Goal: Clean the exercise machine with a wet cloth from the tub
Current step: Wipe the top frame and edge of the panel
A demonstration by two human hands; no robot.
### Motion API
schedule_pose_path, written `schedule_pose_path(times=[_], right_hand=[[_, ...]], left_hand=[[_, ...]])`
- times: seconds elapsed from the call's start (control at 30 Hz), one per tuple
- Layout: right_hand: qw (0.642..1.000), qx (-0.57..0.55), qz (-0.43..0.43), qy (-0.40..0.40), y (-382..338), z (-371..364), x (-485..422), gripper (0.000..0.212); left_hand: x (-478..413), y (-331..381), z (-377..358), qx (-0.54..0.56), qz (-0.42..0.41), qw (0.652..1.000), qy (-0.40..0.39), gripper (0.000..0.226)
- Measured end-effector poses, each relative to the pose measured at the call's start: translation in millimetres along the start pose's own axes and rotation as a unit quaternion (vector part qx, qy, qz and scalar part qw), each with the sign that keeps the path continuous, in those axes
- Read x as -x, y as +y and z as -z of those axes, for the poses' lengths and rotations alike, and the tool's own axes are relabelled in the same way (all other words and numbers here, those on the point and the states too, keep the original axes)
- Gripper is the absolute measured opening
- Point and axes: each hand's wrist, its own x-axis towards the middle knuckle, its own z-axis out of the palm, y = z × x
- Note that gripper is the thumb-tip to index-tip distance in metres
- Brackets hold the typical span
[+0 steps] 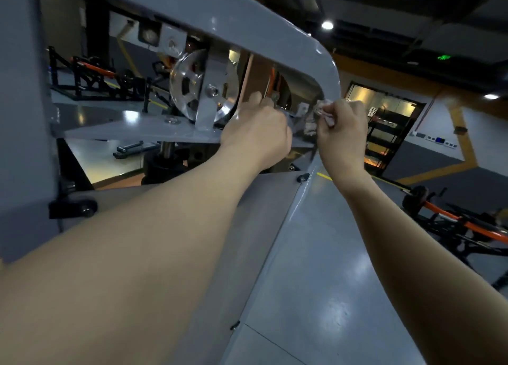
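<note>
Dim gym hall under a dark ceiling (384, 4) dotted with small round lamps. Glossy grey floor (330, 296) mirroring them in pale patches, crossed by thin seams and a short yellow line. Pale walls banded with a broad orange stripe (467, 142). Black-framed machines (453, 221) with orange bars at far right and far left, well apart from the hands. Lit doorway (384, 109) at right, with dark shelving inside it and a green sign (442, 57) glowing above.

Close up, filling left and centre: exercise machine (247, 26) of smooth grey-painted steel, with a broad flat beam sweeping across the top and bending down in a rounded corner. Beneath it a flat grey plate (123, 128), bolted, bearing an upright bracket with a shiny spoked metal pulley (189, 87).

Left hand (258, 136) laid at the plate's right end, knuckles up, fingers reaching in behind and mostly hidden; cannot tell whether anything is held. Right hand (341, 125) just beside it, fingers curled tight round a crumpled pale cloth (321, 111), which is pressed against the inside of the rounded corner
</note>
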Motion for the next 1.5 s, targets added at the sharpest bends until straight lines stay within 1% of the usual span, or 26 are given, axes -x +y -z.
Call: schedule_pose_path(times=[0.03,0.1,0.17,0.2,0.27,0.33,0.4,0.47,0.53,0.6,0.63,0.67,0.73,0.77,0.9,0.97,1.03,1.13,1.17,1.2,1.3,1.33,1.37,1.43,1.5], right_hand=[[0.999,0.013,0.034,0.012,-1,2,-2,0.007],[0.990,0.039,0.128,0.042,-1,6,-10,0.013],[0.973,0.077,0.212,0.045,8,7,-17,0.019],[0.965,0.105,0.240,0.034,14,6,-17,0.023],[0.953,0.153,0.260,-0.006,24,4,-11,0.032],[0.953,0.163,0.255,-0.034,24,1,-6,0.038],[0.955,0.152,0.255,-0.016,14,-1,-9,0.035],[0.947,0.129,0.294,0.029,1,2,-20,0.027],[0.920,0.144,0.360,0.052,-1,6,-32,0.020],[0.887,0.236,0.392,0.066,7,9,-39,0.017],[0.876,0.286,0.383,0.065,14,8,-40,0.017],[0.872,0.321,0.365,0.050,22,7,-38,0.018],[0.875,0.346,0.338,-0.001,32,3,-32,0.020],[0.876,0.347,0.336,-0.011,32,3,-31,0.020],[0.866,0.331,0.373,0.045,14,9,-40,0.019],[0.863,0.334,0.376,0.047,11,9,-45,0.020],[0.866,0.359,0.349,0.000,17,6,-41,0.022],[0.861,0.405,0.276,-0.136,20,4,-29,0.033],[0.862,0.409,0.259,-0.150,18,5,-29,0.032],[0.865,0.406,0.258,-0.143,14,6,-31,0.031],[0.882,0.380,0.265,-0.091,3,9,-36,0.030],[0.883,0.382,0.254,-0.099,4,8,-35,0.032],[0.881,0.392,0.234,-0.123,7,4,-33,0.031],[0.868,0.418,0.189,-0.190,12,-2,-25,0.029],[0.862,0.424,0.192,-0.202,14,-1,-21,0.031]], left_hand=[[0,-1,0,0.008,0.001,1.000,0.002,0.041],[1,-3,-1,0.014,-0.001,1.000,0.007,0.040],[2,-4,-1,0.008,-0.010,1.000,0.012,0.039],[2,-3,-1,0.006,-0.015,1.000,0.017,0.039],[3,-3,0,0.009,-0.018,1.000,0.019,0.039],[2,-4,-1,0.005,-0.023,1.000,0.020,0.040],[1,-5,-2,-0.005,-0.032,0.999,0.024,0.040],[1,-7,-4,-0.010,-0.042,0.999,0.029,0.039],[1,-7,-5,-0.014,-0.048,0.998,0.029,0.037],[1,-6,-4,-0.008,-0.043,0.999,0.024,0.036],[1,-6,-3,-0.007,-0.040,0.999,0.022,0.036],[1,-6,-3,-0.007,-0.038,0.999,0.019,0.036],[1,-6,-4,-0.012,-0.039,0.999,0.016,0.037],[0,-6,-5,-0.017,-0.040,0.999,0.016,0.037],[1,-3,-3,-0.022,-0.031,0.999,0.007,0.038],[1,-3,-2,-0.027,-0.029,0.999,0.002,0.041],[0,-4,-3,-0.029,-0.031,0.999,0.000,0.042],[0,-3,-2,-0.036,-0.037,0.999,0.003,0.043],[1,-2,-2,-0.039,-0.037,0.999,0.004,0.043],[1,-2,-2,-0.040,-0.038,0.998,0.007,0.042],[0,-2,-4,-0.046,-0.041,0.998,0.015,0.038],[-1,-3,-5,-0.049,-0.041,0.998,0.017,0.038],[-2,-3,-5,-0.052,-0.042,0.998,0.019,0.037],[-2,-4,-6,-0.053,-0.044,0.997,0.021,0.034],[-1,-3,-6,-0.048,-0.046,0.998,0.018,0.036]])
